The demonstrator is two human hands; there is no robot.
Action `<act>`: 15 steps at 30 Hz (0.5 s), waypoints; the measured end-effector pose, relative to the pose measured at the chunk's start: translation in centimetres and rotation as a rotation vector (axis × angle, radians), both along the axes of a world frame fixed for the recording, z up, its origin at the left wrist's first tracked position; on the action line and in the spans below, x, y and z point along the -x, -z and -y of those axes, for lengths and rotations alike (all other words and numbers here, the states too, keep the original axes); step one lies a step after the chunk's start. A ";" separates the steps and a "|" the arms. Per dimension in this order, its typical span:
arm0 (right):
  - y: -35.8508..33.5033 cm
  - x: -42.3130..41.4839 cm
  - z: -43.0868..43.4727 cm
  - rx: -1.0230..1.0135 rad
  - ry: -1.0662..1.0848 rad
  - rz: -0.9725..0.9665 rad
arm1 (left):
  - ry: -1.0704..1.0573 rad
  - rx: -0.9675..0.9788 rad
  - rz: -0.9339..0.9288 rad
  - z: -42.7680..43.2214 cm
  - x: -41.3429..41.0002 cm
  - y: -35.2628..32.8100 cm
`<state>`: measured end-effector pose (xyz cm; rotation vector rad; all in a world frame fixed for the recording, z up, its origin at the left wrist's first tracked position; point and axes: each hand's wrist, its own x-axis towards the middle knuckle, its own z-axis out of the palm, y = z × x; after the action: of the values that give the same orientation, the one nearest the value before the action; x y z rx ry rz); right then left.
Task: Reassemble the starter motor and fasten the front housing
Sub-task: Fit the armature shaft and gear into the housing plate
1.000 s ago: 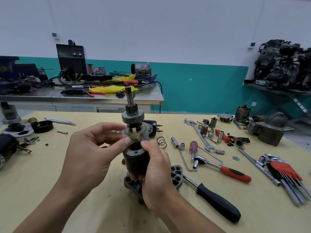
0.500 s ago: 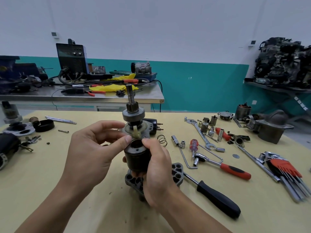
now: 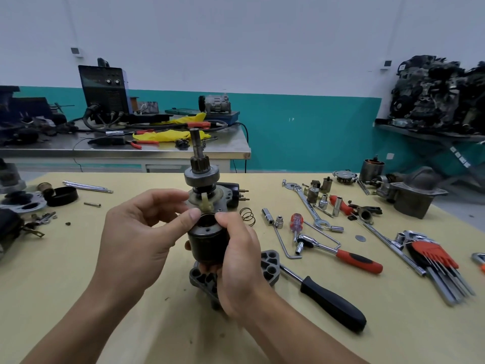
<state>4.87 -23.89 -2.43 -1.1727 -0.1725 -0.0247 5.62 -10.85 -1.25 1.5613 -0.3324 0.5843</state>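
The right hand (image 3: 241, 266) is wrapped round a black cylinder (image 3: 207, 241), thumb on its open top rim. The left hand (image 3: 136, 232) pinches that rim from the other side, fingers curled. The cylinder is held just in front of the starter motor (image 3: 200, 174), which stands upright on the yellow table (image 3: 78, 271), shaft up. A spring (image 3: 248, 216) lies just right of the motor, and a grey cast housing (image 3: 412, 197) well to its right.

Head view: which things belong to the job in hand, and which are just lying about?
In hand: black cylinder, pinion shaft, yellowish fork, left hand, right hand.
Lying about: spring, ratchet, hex keys, screwdriver, spanner.
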 end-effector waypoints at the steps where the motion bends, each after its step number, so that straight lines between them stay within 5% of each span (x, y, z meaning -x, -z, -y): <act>1: 0.0 0.0 0.0 0.003 -0.003 0.002 | 0.009 0.007 -0.009 0.0 0.0 0.0; 15: 0.2 -0.1 0.0 0.026 0.005 -0.008 | 0.000 -0.043 0.044 -0.2 0.3 0.0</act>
<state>4.98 -23.87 -2.65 -1.1986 -0.1632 -0.0220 5.34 -10.64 -1.22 1.5912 -0.3800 0.6153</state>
